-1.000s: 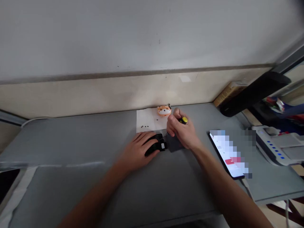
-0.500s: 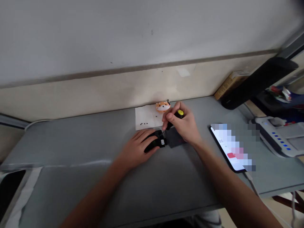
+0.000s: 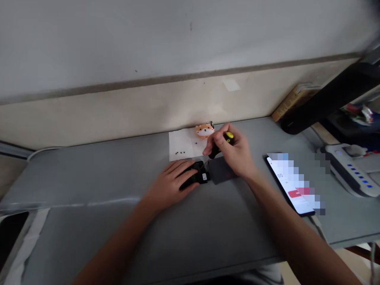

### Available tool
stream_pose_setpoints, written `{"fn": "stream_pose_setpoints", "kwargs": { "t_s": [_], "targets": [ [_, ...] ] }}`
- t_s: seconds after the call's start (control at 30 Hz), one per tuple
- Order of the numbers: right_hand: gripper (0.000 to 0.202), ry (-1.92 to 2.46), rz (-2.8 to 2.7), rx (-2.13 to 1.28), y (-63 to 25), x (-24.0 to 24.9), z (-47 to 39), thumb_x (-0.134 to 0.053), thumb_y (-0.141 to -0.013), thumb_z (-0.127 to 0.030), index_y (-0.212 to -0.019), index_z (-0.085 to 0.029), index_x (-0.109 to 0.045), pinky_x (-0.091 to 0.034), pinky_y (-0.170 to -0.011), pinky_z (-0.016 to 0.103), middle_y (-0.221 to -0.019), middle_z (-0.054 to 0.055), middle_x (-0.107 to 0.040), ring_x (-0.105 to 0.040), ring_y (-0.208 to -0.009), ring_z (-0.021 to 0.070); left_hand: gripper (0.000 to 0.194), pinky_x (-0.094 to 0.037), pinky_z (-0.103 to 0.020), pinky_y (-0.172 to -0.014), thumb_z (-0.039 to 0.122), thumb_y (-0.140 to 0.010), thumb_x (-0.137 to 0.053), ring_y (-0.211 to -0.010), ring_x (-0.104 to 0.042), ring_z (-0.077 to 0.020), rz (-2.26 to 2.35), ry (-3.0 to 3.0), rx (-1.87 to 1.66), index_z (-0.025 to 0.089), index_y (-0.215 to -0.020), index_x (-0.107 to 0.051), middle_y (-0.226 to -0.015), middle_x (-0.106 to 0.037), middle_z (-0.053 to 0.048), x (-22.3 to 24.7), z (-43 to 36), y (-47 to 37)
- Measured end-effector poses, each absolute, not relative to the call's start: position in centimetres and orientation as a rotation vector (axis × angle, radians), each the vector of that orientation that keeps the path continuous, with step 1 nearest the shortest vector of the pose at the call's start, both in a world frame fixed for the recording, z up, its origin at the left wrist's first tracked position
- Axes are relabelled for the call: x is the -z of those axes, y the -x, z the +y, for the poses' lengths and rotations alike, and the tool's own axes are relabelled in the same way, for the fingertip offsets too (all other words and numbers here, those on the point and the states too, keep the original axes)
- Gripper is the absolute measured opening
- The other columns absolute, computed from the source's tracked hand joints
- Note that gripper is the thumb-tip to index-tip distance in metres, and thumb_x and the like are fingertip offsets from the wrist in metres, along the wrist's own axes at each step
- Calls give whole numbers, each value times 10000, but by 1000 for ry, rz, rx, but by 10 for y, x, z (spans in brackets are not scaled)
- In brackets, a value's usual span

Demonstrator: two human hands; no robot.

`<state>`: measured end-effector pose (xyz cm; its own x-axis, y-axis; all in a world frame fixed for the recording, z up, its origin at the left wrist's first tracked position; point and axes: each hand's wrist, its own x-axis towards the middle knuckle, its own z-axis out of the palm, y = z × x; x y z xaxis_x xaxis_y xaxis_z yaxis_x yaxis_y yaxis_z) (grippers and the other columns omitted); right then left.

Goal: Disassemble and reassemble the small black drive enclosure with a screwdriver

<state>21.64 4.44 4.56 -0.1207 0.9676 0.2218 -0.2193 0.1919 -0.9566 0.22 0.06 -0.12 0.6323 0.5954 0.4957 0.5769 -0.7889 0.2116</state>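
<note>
My left hand [image 3: 173,182] lies across a small black device [image 3: 202,176] with a white label, thumb on the near side and fingers over the top, holding it on the desk. In my right hand [image 3: 234,152] is a screwdriver [image 3: 215,151] with a black and yellow handle. Its thin shaft slants down and left to the device's top; the exact contact of the tip is too small to tell. Partly under my right hand lies a flat dark grey panel [image 3: 222,172]. Several tiny dark screws [image 3: 181,152] rest on a white paper [image 3: 185,138] behind the device.
An orange and white animal-face case [image 3: 204,130] sits on the paper's back right corner. To the right are a lit phone [image 3: 289,186] with a cable and a white power strip [image 3: 350,168]. A black cylinder [image 3: 329,99] leans by a book [image 3: 292,101]. The wall borders the grey desk [image 3: 89,174].
The view has shifted slightly. My right hand has turned a little, and the screwdriver leans somewhat more to the right. My left hand stays on the device.
</note>
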Motion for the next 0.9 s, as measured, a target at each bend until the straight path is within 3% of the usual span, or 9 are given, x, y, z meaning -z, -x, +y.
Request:
{"fn": "stream_pose_setpoints", "kwargs": {
  "t_s": [0.1,0.2,0.3,0.43,0.5,0.6,0.67,0.77,0.9],
  "targets": [
    [453,802,-1307,-1208,-215,-45,43,-617,-888,-681,-845,-237,-539,-526,-652,298,-632,-56,-556,-638,-618,133,212,-600,-461,-1000,321,-1017,-616,-1175,-697,-281,1010,-2820,-872,171,-1139,-702,-1275,-723,-146,2,1,-2],
    [498,684,-1255,-1375,-214,-49,41,-444,-975,-690,-978,-233,-643,-549,-777,332,-789,-6,-608,-674,-771,152,207,-593,-463,-1010,322,-1019,-613,-1183,-693,-278,1029,-2824,-871,179,-1139,-702,-1284,-719,-141,3,0,-2],
    [408,625,-1199,-1507,-213,-51,39,-638,-909,-628,-836,-227,-625,-542,-789,322,-833,-6,-623,-674,-796,148,220,-588,-460,-1017,333,-1026,-600,-1183,-692,-267,1018,-2811,-854,189,-1159,-700,-1282,-720,-132,3,1,-1],
    [495,747,-1241,-1387,-212,-50,38,-745,-820,-621,-699,-224,-476,-423,-562,261,-591,-70,-491,-504,-529,90,225,-578,-464,-1033,332,-1033,-581,-1207,-681,-267,1025,-2780,-813,195,-1168,-699,-1303,-711,-128,2,0,-1],
    [470,784,-1239,-1324,-210,-49,39,-718,-832,-644,-757,-232,-505,-392,-532,261,-588,-79,-462,-464,-501,85,209,-577,-461,-1033,335,-1031,-581,-1207,-681,-265,1045,-2759,-804,204,-1138,-705,-1297,-712,-123,2,0,-1],
    [481,695,-1155,-1416,-207,-50,40,-553,-906,-719,-966,-247,-624,-440,-578,282,-666,-52,-475,-497,-564,112,188,-578,-462,-1029,341,-1021,-598,-1197,-683,-266,1071,-2726,-818,207,-1096,-707,-1277,-718,-118,2,-1,-2],
    [465,654,-1087,-1506,-207,-53,40,-511,-950,-679,-1038,-252,-671,-475,-636,292,-731,-25,-503,-523,-636,126,188,-577,-467,-1030,343,-1018,-604,-1193,-684,-266,1079,-2716,-837,210,-1102,-706,-1265,-722,-114,2,-1,-3],
    [338,668,-1044,-1543,-208,-55,39,-715,-864,-573,-852,-240,-661,-500,-700,281,-827,-8,-551,-572,-736,126,195,-579,-461,-1022,330,-1019,-603,-1180,-686,-259,1068,-2718,-850,215,-1135,-708,-1262,-720,-111,2,-1,-3],
    [508,724,-1064,-1468,-208,-52,38,-827,-753,-572,-707,-224,-460,-477,-612,270,-753,-44,-573,-589,-600,97,204,-585,-460,-1010,315,-1016,-605,-1164,-691,-261,1031,-2735,-857,200,-1146,-713,-1261,-719,-123,1,0,-3]
  ]
}}
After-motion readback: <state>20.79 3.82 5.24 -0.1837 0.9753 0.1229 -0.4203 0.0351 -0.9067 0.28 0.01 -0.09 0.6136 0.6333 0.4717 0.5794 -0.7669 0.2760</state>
